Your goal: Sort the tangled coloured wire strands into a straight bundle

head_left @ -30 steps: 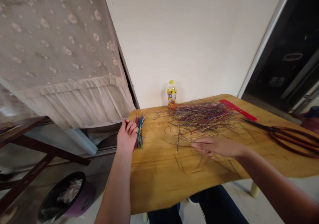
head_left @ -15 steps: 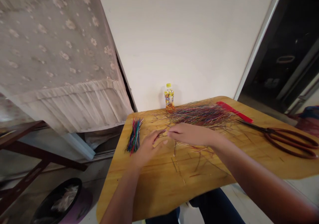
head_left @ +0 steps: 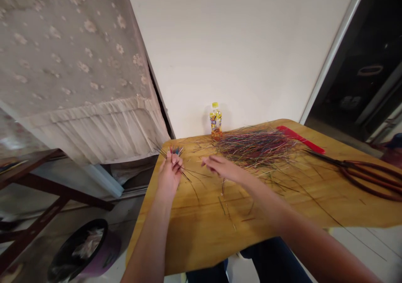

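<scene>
A white wall (head_left: 238, 44) rises behind a wooden table (head_left: 201, 237), with a floral curtain (head_left: 78, 65) hanging to the left and a purple bin (head_left: 83, 249) on the floor below. On the table's far side lies a loose, wide pile of coloured strands (head_left: 254, 146), with a red comb (head_left: 300, 139) just beyond its right end and long dark-handled shears (head_left: 366, 178) to the right. A yellow-labelled bottle (head_left: 216, 121) stands at the pile's far edge. Loose strands are scattered across the nearer wood. Both hands are raised over the table's left half, well apart from the shears. The left hand (head_left: 170, 176) is closed narrowly around a small bundle (head_left: 176, 151), its fingers (head_left: 176, 161) curled against the strands, whose coloured tips poke out above while long dark ones splay to both sides. The right hand (head_left: 220, 167) hovers just before the pile, its fingers (head_left: 211, 160) loosely parted and slightly curled; whether they hold a fine strand is too thin to tell.
</scene>
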### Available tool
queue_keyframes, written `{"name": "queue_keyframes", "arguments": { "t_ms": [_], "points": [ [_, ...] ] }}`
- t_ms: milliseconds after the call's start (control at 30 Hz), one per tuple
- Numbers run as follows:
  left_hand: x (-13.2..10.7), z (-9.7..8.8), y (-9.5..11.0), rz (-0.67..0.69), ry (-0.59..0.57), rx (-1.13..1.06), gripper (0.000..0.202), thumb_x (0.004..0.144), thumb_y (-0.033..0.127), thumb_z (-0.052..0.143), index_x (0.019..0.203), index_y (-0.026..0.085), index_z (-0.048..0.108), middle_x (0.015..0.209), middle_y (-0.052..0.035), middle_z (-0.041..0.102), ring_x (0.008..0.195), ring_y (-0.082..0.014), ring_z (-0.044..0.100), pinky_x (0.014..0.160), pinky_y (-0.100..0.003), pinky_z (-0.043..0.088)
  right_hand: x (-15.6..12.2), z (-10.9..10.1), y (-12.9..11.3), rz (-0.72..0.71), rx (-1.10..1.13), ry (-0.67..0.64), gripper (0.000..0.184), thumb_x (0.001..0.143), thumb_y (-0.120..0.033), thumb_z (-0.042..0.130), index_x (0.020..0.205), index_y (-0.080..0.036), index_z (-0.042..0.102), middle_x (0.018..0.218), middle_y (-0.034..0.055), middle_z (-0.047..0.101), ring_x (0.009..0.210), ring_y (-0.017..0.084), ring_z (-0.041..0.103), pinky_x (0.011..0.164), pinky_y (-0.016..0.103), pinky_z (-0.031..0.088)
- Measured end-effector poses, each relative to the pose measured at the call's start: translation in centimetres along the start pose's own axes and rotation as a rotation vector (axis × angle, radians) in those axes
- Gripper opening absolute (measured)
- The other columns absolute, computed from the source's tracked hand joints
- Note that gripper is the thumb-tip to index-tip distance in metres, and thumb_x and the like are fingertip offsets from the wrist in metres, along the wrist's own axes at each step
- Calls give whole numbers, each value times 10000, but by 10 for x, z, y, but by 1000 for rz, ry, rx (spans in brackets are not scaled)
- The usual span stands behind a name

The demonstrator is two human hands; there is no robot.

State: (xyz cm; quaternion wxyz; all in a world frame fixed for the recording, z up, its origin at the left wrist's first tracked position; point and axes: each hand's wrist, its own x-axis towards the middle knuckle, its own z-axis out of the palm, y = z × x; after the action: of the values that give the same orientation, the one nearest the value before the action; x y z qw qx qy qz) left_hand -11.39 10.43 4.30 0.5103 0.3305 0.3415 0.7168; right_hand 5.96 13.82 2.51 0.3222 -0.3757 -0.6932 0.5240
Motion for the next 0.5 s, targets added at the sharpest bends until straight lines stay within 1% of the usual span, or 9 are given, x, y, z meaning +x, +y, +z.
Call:
{"name": "queue_keyframes", "arguments": {
  "t_ms": [67, 167, 200, 233, 300, 367, 467, 500],
  "points": [
    [0, 2, 6, -41, 8, -110, 434, 860, 353, 557, 509, 171, 377, 510, 69, 299, 426, -57, 328, 380, -151, 285, 5, 18, 12, 53, 54, -165, 371, 816, -497, 557, 922, -152, 644, 712, -7, 521, 564, 85, 385, 498, 205, 294],
    [1, 0, 8, -63, -1, -205, 401, 876, 308, 543, 537, 170, 378, 532, 74, 287, 424, -51, 310, 370, -150, 274, 10, 38, 20, 44, 314, -519, 422, 795, -534, 565, 983, -167, 653, 895, 39, 619, 558, 64, 384, 470, 186, 270],
    [1, 0, 7, -64, 0, -217, 389, 876, 299, 544, 546, 169, 384, 539, 73, 292, 429, -50, 315, 373, -149, 277, 10, 43, 21, 37, 402, -606, 441, 788, -547, 567, 1001, -171, 651, 929, 50, 635, 541, 56, 374, 452, 181, 246],
    [2, -1, 6, -67, 2, -222, 384, 876, 293, 543, 550, 169, 386, 542, 74, 294, 432, -49, 318, 375, -148, 279, 10, 46, 21, 38, 472, -660, 450, 775, -549, 585, 1008, -170, 652, 920, 55, 649, 517, 48, 358, 437, 180, 220],
    [3, -3, 3, -81, 4, -223, 388, 886, 286, 527, 545, 167, 384, 538, 73, 293, 432, -50, 316, 377, -149, 283, 9, 48, 24, 56, 546, -671, 447, 737, -529, 644, 983, -157, 664, 804, 36, 659, 465, 36, 318, 418, 185, 179],
    [4, -5, 3, -96, -2, -224, 387, 894, 272, 510, 543, 166, 386, 536, 72, 297, 434, -51, 322, 380, -149, 291, 8, 46, 29, 67, 523, -662, 439, 720, -515, 669, 949, -140, 682, 709, 14, 647, 443, 32, 310, 416, 187, 188],
    [5, -10, 6, -57, -8, -270, 353, 890, 222, 507, 558, 168, 397, 539, 72, 305, 427, -50, 333, 378, -151, 300, 8, 35, 39, 65, 328, -713, 455, 761, -529, 617, 966, -130, 696, 695, 26, 663, 459, 47, 359, 434, 190, 244],
    [6, -13, 9, -30, -11, -295, 348, 888, 207, 506, 560, 169, 396, 538, 72, 307, 422, -49, 337, 378, -150, 304, 9, 29, 43, 53, 234, -698, 442, 780, -521, 598, 965, -134, 701, 702, 31, 671, 468, 55, 373, 443, 193, 261]
  ]
}}
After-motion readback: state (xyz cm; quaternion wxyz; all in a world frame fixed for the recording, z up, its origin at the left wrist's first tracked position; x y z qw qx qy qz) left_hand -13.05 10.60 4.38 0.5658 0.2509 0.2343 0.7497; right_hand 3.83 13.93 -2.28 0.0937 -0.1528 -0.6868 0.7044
